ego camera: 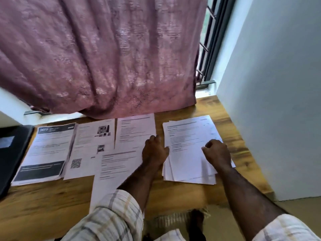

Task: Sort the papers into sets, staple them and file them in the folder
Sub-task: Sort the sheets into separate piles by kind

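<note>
A loose stack of printed papers [187, 153] lies on the right of the wooden table [173, 193]. My right hand [217, 153] rests on it with fingers curled, pinching the top sheet near its right side. My left hand [154, 148] sits in a loose fist between the stack and two text sheets, one farther [135, 131] and one nearer [112, 171], touching their right edges. Further left lie a sheet with photos and a QR code [88, 146] and a dark-headed set [46, 153]. A black folder [12, 153] lies at the far left. No stapler is in view.
A pink curtain [104, 58] hangs down onto the table's back edge. A white wall [278, 101] borders the table on the right, with a barred window [208, 49] behind. Bare wood shows along the front edge, and a fringed mat [173, 220] lies on the floor below.
</note>
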A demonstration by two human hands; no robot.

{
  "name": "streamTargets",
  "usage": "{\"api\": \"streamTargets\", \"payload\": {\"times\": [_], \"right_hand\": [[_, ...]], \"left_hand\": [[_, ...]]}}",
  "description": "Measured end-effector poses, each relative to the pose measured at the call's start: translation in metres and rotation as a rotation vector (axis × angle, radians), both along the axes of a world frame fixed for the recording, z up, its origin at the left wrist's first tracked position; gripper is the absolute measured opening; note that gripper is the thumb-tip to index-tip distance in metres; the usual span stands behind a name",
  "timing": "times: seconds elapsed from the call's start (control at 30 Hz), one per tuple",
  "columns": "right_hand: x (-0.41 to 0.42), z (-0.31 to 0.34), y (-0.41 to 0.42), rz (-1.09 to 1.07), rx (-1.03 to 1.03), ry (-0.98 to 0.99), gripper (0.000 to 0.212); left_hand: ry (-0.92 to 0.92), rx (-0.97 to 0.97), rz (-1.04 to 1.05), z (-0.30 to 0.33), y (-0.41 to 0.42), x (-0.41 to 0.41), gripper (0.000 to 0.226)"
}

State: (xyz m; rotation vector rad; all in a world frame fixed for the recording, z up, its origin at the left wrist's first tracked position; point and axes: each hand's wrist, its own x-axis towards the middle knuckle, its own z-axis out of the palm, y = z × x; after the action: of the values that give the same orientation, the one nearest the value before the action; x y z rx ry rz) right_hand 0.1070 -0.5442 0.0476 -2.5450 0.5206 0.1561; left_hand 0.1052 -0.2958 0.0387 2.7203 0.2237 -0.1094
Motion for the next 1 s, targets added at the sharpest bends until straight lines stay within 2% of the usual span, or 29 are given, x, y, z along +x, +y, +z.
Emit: {"api": "streamTargets", "payload": {"times": [0.1, 0.23, 0.47, 0.57, 0.63, 0.67, 0.73, 0.83, 0.9, 1.0], "right_hand": [[0.017, -0.011, -0.024, 0.139, 0.033, -0.053, 0.027], [0.052, -0.029, -0.050, 0.344, 0.005, -0.076, 0.049], [0.089, -0.059, -0.052, 0.587, -0.139, -0.030, 0.092], [0.090, -0.068, -0.050, 0.637, -0.160, -0.042, 0.089], [0.087, -0.070, -0.050, 0.631, -0.115, -0.148, 0.082], [0.085, -0.070, -0.050, 0.613, -0.038, -0.201, 0.080], [0.081, -0.063, -0.048, 0.483, 0.263, -0.226, 0.074], [0.082, -0.043, -0.045, 0.141, 0.745, -0.136, 0.069], [0.083, -0.032, -0.045, -0.025, 0.992, -0.073, 0.058], [0.085, -0.020, -0.050, 0.043, 1.137, -0.022, 0.036]], "left_hand": [[-0.001, 0.004, -0.135, -0.008, -0.031, 0.014, 0.061], [0.116, 0.075, -0.287, -0.017, -0.064, 0.033, 0.080], [0.096, 0.038, -0.306, -0.028, -0.065, 0.041, 0.075], [0.069, 0.043, -0.292, -0.024, -0.067, 0.046, 0.071], [0.062, 0.020, -0.249, -0.023, -0.068, 0.052, 0.064], [0.068, -0.007, -0.216, -0.022, -0.069, 0.056, 0.060], [0.087, -0.103, -0.132, -0.020, -0.069, 0.063, 0.054], [0.171, -0.318, 0.000, -0.019, -0.068, 0.077, 0.043], [0.220, -0.468, 0.075, -0.020, -0.072, 0.083, 0.029], [0.274, -0.793, 0.166, -0.011, -0.081, 0.084, 0.039]]}}
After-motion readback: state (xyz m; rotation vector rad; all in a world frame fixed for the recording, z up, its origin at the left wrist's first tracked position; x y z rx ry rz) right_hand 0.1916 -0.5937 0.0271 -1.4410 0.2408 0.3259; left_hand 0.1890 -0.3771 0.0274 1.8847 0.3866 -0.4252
